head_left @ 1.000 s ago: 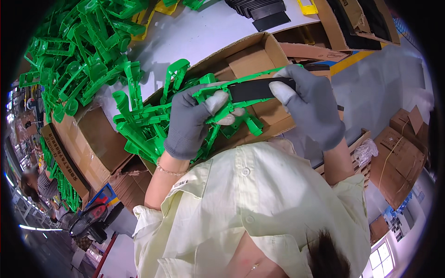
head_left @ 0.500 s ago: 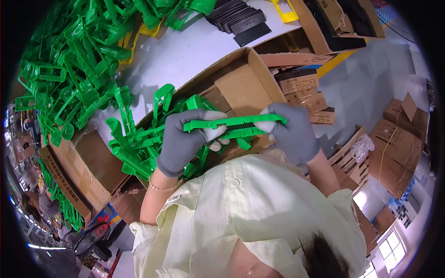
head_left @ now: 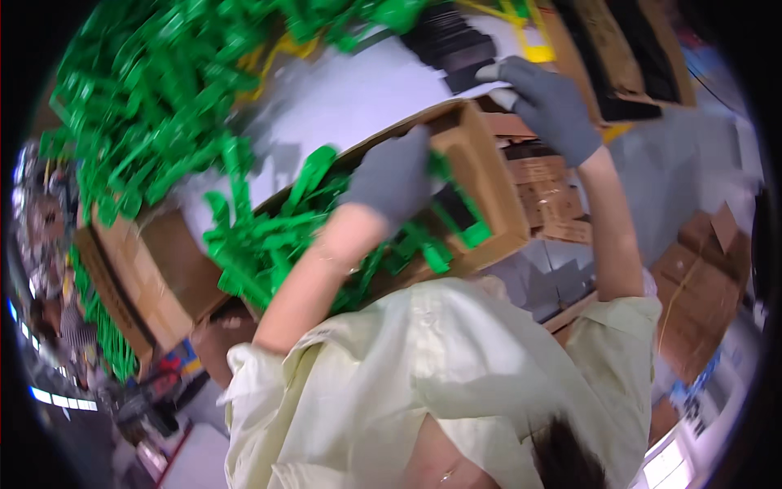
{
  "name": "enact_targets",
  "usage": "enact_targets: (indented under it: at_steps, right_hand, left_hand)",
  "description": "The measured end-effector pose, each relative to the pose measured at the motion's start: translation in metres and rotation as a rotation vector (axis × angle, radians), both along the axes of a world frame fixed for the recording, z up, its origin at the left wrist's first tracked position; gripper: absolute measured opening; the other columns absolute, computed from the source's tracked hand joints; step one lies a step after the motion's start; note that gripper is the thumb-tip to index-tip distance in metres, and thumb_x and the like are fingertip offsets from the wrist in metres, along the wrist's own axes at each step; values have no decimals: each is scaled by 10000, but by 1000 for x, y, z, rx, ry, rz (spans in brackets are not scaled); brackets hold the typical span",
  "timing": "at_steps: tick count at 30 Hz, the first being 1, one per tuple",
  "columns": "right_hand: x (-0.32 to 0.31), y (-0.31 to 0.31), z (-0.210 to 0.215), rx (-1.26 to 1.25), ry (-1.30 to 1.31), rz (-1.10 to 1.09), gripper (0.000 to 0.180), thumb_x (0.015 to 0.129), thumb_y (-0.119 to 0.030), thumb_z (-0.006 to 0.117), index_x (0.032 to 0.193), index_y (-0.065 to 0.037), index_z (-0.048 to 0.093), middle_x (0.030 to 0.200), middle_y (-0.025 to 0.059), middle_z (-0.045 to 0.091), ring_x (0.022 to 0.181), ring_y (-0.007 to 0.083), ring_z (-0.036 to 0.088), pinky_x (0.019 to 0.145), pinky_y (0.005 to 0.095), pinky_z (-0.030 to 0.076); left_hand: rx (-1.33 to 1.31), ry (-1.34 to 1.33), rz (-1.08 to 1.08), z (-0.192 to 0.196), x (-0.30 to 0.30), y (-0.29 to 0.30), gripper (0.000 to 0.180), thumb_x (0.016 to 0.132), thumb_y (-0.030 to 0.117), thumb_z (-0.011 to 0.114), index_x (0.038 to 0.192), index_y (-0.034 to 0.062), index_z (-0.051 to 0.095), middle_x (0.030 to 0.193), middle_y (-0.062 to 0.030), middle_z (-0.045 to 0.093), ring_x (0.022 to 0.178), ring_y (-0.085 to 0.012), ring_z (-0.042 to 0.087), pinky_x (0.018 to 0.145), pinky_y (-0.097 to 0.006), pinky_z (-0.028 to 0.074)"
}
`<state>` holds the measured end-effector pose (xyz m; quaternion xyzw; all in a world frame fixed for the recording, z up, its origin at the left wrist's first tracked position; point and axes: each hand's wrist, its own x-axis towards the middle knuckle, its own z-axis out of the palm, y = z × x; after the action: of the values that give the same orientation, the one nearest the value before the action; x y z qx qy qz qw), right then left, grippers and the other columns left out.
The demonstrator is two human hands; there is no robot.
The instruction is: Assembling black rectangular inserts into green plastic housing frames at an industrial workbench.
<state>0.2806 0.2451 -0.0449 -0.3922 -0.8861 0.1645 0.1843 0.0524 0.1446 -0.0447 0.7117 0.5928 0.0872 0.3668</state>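
My left hand (head_left: 393,175), in a grey glove, is over the open cardboard box (head_left: 509,208); its fingers are smeared by motion and turned away. Beneath and beside it, green plastic parts (head_left: 269,248) fill the box's left side. At the box's right end lies a green frame-like part (head_left: 474,235) with a dark area inside it. My right hand (head_left: 550,106), gloved too, reaches past the box's far corner, fingers stretched out and apart. Its fingertips are at the near end of a stack of flat black plates (head_left: 456,45); contact cannot be made out.
A large heap of green parts (head_left: 155,90) covers the far left of the white table (head_left: 326,90). Yellow frames (head_left: 538,53) and a carton with black contents (head_left: 623,61) stand far right. Another carton (head_left: 167,285) is at left, and stacked cartons (head_left: 700,285) are on the right.
Both hands have let go of the long green part they held between them. My right hand has moved far and right to the black plates; my left has moved right over the box.
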Motion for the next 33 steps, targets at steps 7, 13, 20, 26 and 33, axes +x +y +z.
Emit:
enact_targets:
  at_steps: [7, 13, 20, 26, 33]
  right_hand:
    - [-29, 40, -47, 120, -238, 237, 432, 780, -142, 657, 1192, -211, 543, 1086, 29, 542, 869, 296, 597, 670, 387, 496]
    - [-35, 49, -35, 46, -284, 271, 299, 760, -37, 612, 1035, -130, 539, 1041, 62, 532, 848, 320, 588, 695, 408, 485]
    - [-38, 34, 0, 35, -252, 157, 135, 806, -81, 617, 934, -99, 575, 813, 50, 633, 724, 221, 629, 648, 328, 471]
    - [-72, -46, 56, -81, 954, -206, 179, 914, -157, 571, 1026, -22, 535, 874, 37, 621, 722, 62, 573, 633, 207, 445]
    - [-108, -87, 52, 214, 723, -107, 159, 870, -150, 605, 987, -64, 542, 763, 95, 635, 623, 308, 636, 580, 354, 496]
  left_hand:
    - [534, 174, -17, 21, 11, -30, 337, 693, 69, 611, 1017, 72, 519, 970, -97, 605, 799, -267, 638, 575, -365, 525]
    - [666, 403, 171, 66, -93, -46, 354, 695, 1, 606, 1036, 95, 616, 1140, -96, 591, 1138, -332, 496, 934, -425, 428]
    - [474, 360, 180, 29, -114, -51, 262, 769, 190, 676, 1005, 87, 634, 1006, -134, 644, 956, -314, 606, 758, -408, 485]
    - [718, 164, 357, 70, -98, -48, 133, 807, 88, 619, 938, 110, 607, 815, -113, 625, 716, -293, 613, 614, -376, 475]
    - [660, 76, -27, 74, -45, -36, 259, 747, 165, 675, 987, 98, 603, 836, -72, 629, 720, -248, 612, 581, -366, 448]
